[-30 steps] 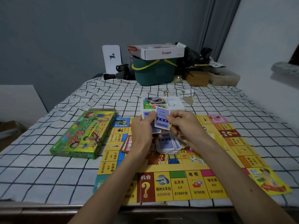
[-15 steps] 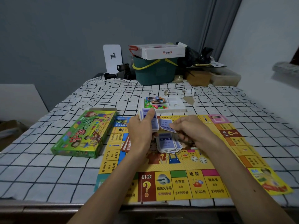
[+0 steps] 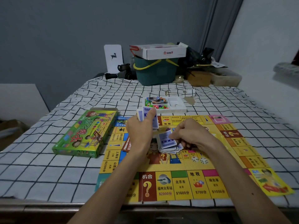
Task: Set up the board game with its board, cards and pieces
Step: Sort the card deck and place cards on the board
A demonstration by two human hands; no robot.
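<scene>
A yellow game board (image 3: pixel 181 183) lies flat on the checked cloth. My left hand (image 3: pixel 140 130) holds a small fan of blue-backed cards (image 3: pixel 146 117) upright above the board's far side. My right hand (image 3: pixel 191 135) rests on a loose pile of blue-backed cards (image 3: pixel 168 143) in the board's middle, its fingertips on the top card. A few red-backed cards (image 3: pixel 127 145) lie partly hidden behind my left wrist. A white tray (image 3: pixel 175 109) with coloured pieces and cards sits just beyond the board.
The green game box (image 3: pixel 84 135) lies left of the board. A teal bucket (image 3: pixel 155 73) with a white carton on it, a white card stand (image 3: pixel 113 58) and other clutter stand at the far edge. The near edge of the table runs below the board.
My right hand has carried one blue card down from the fan in my left hand onto the pile on the board. My left hand has stayed in place.
</scene>
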